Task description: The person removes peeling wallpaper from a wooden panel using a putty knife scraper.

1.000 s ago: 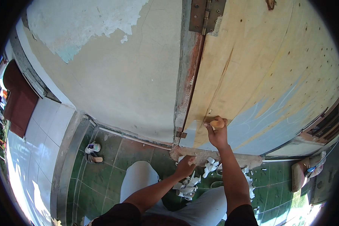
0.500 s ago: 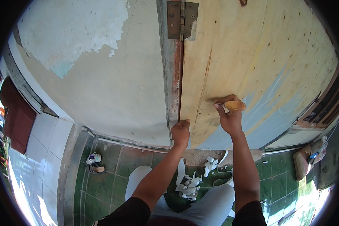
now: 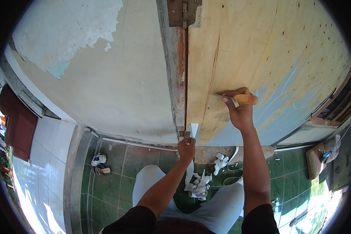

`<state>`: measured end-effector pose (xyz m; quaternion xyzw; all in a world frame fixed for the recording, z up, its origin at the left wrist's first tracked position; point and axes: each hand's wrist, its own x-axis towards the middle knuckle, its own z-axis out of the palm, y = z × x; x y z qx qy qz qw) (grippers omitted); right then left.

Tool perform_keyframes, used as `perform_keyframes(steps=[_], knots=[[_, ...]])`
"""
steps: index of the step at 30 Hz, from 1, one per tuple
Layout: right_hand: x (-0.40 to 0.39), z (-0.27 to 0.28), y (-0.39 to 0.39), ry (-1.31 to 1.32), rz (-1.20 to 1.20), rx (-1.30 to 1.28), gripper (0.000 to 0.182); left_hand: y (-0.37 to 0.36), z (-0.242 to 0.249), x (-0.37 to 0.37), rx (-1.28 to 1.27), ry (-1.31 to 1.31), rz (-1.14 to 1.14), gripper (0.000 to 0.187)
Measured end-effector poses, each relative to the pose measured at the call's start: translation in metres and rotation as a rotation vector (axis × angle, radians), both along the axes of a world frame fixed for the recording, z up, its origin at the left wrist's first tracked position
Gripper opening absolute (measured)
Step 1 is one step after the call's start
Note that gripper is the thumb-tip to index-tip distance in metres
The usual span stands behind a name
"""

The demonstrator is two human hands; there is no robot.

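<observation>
My right hand (image 3: 241,111) is closed around a scraper with a tan wooden handle (image 3: 246,99). Its thin blade points left against the wooden door (image 3: 230,58), where bare yellowish wood meets a blue-grey patch; the blade's exact shape is partly hidden by my fingers. Low by the hinge edge, my left hand (image 3: 186,149) pinches a white peeled strip (image 3: 194,130). The strip's wide upper end stands against the door's lower left corner, above my fingers. A small lower hinge (image 3: 184,134) shows just above that hand.
White curled peelings (image 3: 199,186) lie on the green tiled floor (image 3: 109,191) between my knees, with more scraps (image 3: 221,163) by the threshold. An upper hinge (image 3: 184,13) joins door and frame. Shoes (image 3: 99,164) sit at left; a sack (image 3: 315,160) leans at right.
My left hand has moved down from the door edge, and the white strip's upper end and the lower hinge now show. The right hand keeps its hold on the scraper at nearly the same spot.
</observation>
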<state>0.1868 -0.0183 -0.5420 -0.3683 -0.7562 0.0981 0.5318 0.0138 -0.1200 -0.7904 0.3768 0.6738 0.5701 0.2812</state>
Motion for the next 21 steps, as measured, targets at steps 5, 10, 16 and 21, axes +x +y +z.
perform_keyframes(steps=[5,10,16,21], knots=[[-0.001,-0.004,0.003,0.016,0.012,0.010,0.009,-0.040,-0.051,0.006,-0.071,0.051,-0.083,0.029],[0.000,-0.004,0.004,-0.002,0.008,0.037,0.008,-0.058,-0.094,0.007,-0.136,-0.013,-0.114,0.039],[-0.003,-0.002,0.000,-0.038,-0.032,0.070,0.009,0.028,-0.024,-0.019,0.051,0.162,-0.018,0.047],[-0.006,0.000,-0.001,-0.038,-0.043,0.089,0.008,0.056,-0.036,-0.012,0.066,-0.141,-0.011,0.039]])
